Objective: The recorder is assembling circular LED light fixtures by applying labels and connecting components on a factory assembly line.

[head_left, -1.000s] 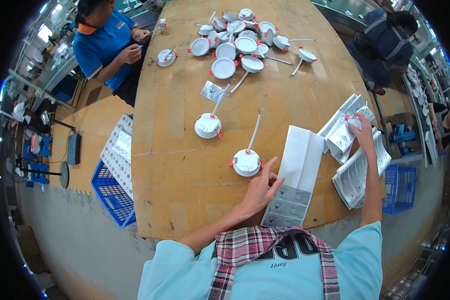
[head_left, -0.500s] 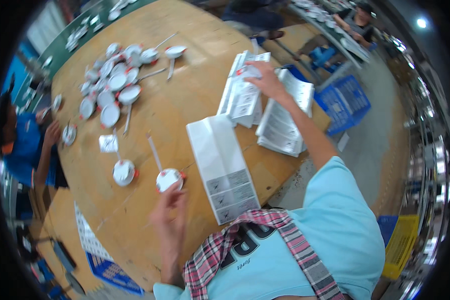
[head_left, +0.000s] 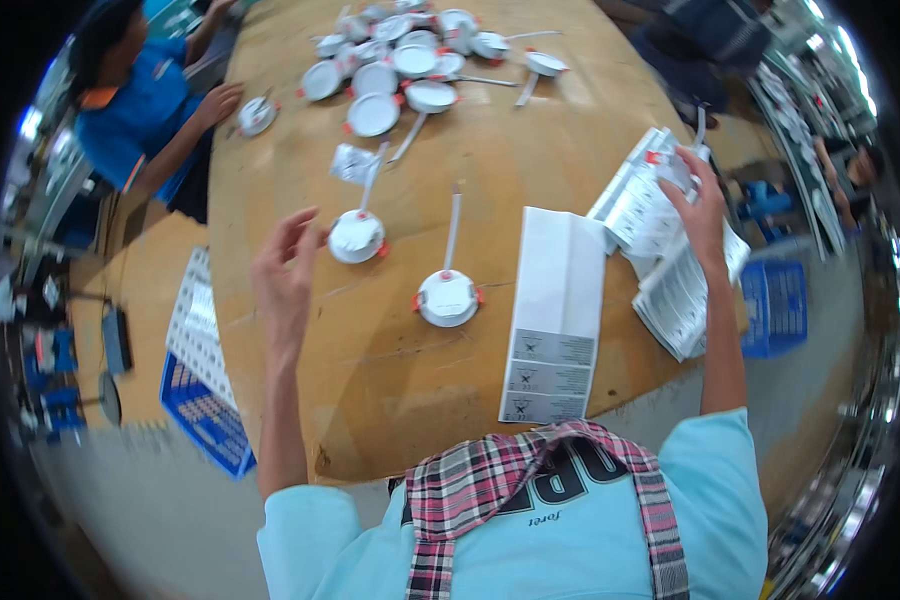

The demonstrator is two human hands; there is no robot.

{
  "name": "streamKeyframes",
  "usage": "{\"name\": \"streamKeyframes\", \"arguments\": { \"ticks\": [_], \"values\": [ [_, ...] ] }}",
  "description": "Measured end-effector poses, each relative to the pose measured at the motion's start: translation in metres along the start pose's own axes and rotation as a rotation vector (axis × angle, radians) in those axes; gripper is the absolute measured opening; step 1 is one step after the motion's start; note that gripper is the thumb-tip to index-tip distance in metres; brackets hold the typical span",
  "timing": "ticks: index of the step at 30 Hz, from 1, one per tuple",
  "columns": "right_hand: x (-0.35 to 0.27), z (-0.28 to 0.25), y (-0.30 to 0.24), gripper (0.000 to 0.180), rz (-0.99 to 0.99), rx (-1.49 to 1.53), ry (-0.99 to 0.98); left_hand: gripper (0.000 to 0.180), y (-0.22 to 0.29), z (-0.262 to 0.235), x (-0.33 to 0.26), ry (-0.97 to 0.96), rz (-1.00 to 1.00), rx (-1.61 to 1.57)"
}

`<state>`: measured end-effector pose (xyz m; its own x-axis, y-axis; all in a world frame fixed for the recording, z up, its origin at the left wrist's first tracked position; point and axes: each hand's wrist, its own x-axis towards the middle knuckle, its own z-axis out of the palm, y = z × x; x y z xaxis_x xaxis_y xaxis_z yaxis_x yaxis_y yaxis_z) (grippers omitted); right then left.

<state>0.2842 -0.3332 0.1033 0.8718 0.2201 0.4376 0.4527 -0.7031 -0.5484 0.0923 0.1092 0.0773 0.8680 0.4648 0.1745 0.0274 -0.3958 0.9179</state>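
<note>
My left hand (head_left: 288,268) is raised over the table with its fingers loosely bent and apart, holding nothing. Just right of it lies a round white downlight (head_left: 356,236) with red clips and a white lead. Another downlight (head_left: 448,298) lies face down nearer to me, its lead pointing away. My right hand (head_left: 700,205) reaches to the right side, its fingers around a white downlight (head_left: 678,172) with a red clip, mostly hidden by the hand, above stacked printed label sheets (head_left: 635,205). Between my hands lies a long white sheet (head_left: 558,270) with grey printed labels at its near end.
Several downlights (head_left: 415,60) are piled at the table's far side. A small label piece (head_left: 354,163) lies by a lead. A co-worker in blue (head_left: 150,110) handles a downlight at the left edge. Blue baskets stand left (head_left: 205,410) and right (head_left: 775,310), below the tabletop.
The view has swung, shifting the scene. My left hand has left the nearer downlight and moved left, beside the other one. My right hand stays over the label sheets with its downlight.
</note>
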Motion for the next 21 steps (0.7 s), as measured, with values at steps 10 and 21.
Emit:
{"name": "streamKeyframes", "arguments": {
  "ticks": [10, 21],
  "values": [
    [-0.039, 0.037, -0.107, 0.062, -0.197, 0.156, -0.136, 0.033, 0.019, 0.013, -0.034, 0.018, 0.172, 0.21],
    [-0.038, 0.091, -0.188, 0.051, -0.525, 0.507, -0.46, 0.05, 0.004, 0.053, -0.075, -0.218, -0.356, -0.759]
  ]
}}
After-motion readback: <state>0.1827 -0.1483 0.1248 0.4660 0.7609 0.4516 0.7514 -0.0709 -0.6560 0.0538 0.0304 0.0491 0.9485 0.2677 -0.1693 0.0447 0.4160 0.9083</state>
